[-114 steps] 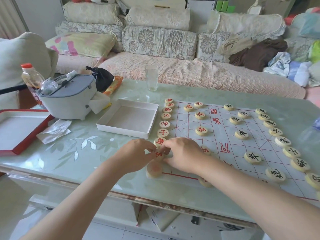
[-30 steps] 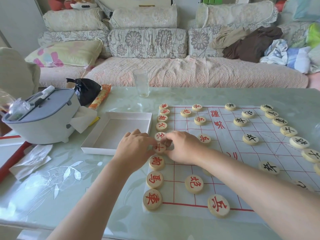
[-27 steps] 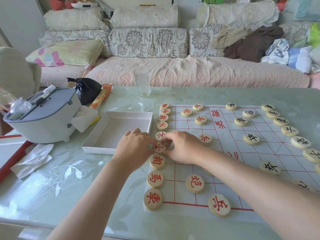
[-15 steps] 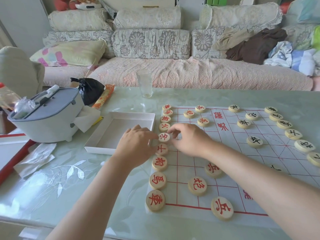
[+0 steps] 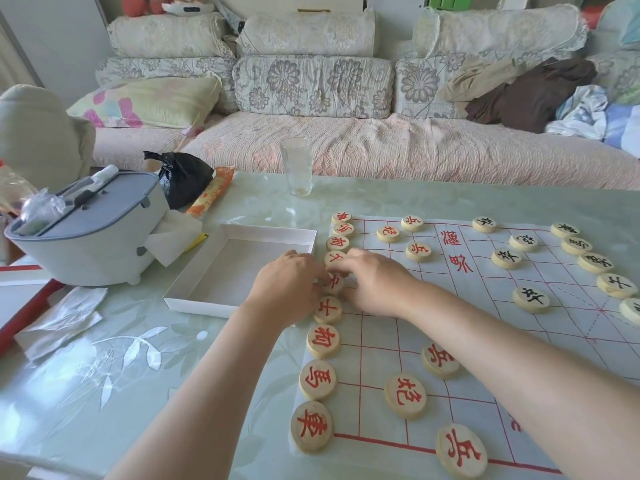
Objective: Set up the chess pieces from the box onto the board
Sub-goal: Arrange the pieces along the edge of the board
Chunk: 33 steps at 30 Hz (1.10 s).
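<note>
A white paper board (image 5: 491,317) with a red grid lies on the glass table. Round wooden pieces with red characters line its left edge, among them one at the near corner (image 5: 311,431). Black-lettered pieces (image 5: 531,299) stand along the right side. My left hand (image 5: 287,289) and my right hand (image 5: 375,282) meet at the middle of the red column. Their fingertips pinch one red piece (image 5: 334,283) from either side and partly cover it. The white box (image 5: 194,304) lies left of the board with nothing in it.
A grey-lidded white container (image 5: 90,233) with tissues stands at the left. A black bag (image 5: 183,174), an orange packet (image 5: 209,195) and a glass (image 5: 296,166) are at the back. A red tray (image 5: 20,320) sits far left. A sofa runs behind the table.
Both hands have moved up the red column, away from me, from one piece to the one beyond it. The pieces they left stand lined up on the board's edge.
</note>
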### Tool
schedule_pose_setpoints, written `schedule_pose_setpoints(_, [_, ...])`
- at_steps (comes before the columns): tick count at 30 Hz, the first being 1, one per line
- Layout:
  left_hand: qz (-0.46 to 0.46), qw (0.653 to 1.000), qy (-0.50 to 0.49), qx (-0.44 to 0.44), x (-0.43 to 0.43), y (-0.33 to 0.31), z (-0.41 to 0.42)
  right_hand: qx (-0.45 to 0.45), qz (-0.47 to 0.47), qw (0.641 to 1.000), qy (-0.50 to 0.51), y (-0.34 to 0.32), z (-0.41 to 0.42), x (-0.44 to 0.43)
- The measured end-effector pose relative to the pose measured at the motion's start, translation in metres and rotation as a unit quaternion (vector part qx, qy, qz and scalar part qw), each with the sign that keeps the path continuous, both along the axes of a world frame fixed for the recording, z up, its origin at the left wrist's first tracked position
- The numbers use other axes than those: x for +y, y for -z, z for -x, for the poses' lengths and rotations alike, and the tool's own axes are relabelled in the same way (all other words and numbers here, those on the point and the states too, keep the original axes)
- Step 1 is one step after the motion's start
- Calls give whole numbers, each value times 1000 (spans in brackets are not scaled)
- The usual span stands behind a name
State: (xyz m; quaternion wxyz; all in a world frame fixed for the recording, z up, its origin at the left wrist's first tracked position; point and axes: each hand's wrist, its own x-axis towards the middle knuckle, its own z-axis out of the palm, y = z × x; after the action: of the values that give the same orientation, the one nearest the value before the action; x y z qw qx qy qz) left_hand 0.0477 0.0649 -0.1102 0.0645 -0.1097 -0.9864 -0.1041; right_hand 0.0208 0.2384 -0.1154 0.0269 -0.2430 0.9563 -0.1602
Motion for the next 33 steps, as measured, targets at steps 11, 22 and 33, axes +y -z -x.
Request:
schedule_pose_setpoints(11, [-28,999,29,-35,-6,0,0,-13,-8,1000,-5,-1,4,4])
schedule_pose_setpoints(22, [-26,999,34,-21,-6,-3,-5,10,-35,999,14,-8,2,0])
schedule_pose_setpoints(33, [-10,1000,-10,5,-22,3,-5,-25,5,999,30,-6,4,3])
